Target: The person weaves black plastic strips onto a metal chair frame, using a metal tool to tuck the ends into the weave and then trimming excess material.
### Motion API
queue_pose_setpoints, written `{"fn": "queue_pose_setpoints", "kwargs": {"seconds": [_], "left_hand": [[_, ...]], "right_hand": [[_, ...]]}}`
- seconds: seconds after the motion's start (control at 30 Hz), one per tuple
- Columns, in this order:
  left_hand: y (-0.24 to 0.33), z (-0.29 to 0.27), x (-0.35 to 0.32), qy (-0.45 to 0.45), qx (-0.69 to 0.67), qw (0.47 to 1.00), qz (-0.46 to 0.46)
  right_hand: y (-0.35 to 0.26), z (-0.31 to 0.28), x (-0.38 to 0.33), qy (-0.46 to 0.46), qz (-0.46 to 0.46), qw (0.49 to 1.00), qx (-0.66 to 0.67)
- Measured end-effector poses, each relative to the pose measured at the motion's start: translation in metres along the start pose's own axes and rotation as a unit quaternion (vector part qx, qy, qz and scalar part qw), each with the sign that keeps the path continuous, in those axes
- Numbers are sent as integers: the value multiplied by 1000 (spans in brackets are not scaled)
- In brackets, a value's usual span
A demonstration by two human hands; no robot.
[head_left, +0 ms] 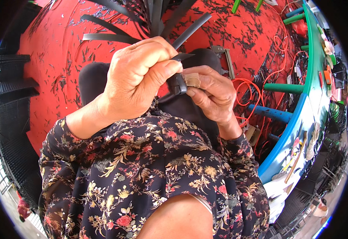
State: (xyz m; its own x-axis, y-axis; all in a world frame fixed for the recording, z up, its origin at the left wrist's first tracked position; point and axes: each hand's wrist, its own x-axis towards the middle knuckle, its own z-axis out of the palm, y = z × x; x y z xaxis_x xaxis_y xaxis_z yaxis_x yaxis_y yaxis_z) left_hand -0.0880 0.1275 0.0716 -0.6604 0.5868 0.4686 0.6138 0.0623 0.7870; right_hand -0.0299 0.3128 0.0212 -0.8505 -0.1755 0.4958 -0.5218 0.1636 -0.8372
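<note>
My left hand [140, 79] is closed in a pinch, thumb against fingers, on a flat black strip. Just to its right my right hand [212, 93] grips a bent black strip piece [177, 83] between thumb and fingers. A tan wrap, like tape, [192, 79] goes round a finger of that hand. Beyond the hands, several long flat black strips [192, 30] fan out away from me. Whether they all join the folded piece cannot be made out, since my fingers cover the middle.
Black scraps lie scattered over the red floor [54, 99]. A metal tool [228, 63] rests beyond my right hand. Orange hose [247, 85] coils near a green-and-blue table [287, 131] with tools on top. Stacked black woven pieces [12, 115] stand at left.
</note>
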Motion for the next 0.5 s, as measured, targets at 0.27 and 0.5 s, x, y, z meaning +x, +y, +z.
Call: {"fn": "queue_pose_setpoints", "kwargs": {"seconds": [0.27,0.5], "left_hand": [[-6,5,1,30,8,999,25],[-9,9,1,52,6,998,42]], "right_hand": [[3,2,14,23,-176,966,-187],[-3,10,15,84,-202,937,-273]]}}
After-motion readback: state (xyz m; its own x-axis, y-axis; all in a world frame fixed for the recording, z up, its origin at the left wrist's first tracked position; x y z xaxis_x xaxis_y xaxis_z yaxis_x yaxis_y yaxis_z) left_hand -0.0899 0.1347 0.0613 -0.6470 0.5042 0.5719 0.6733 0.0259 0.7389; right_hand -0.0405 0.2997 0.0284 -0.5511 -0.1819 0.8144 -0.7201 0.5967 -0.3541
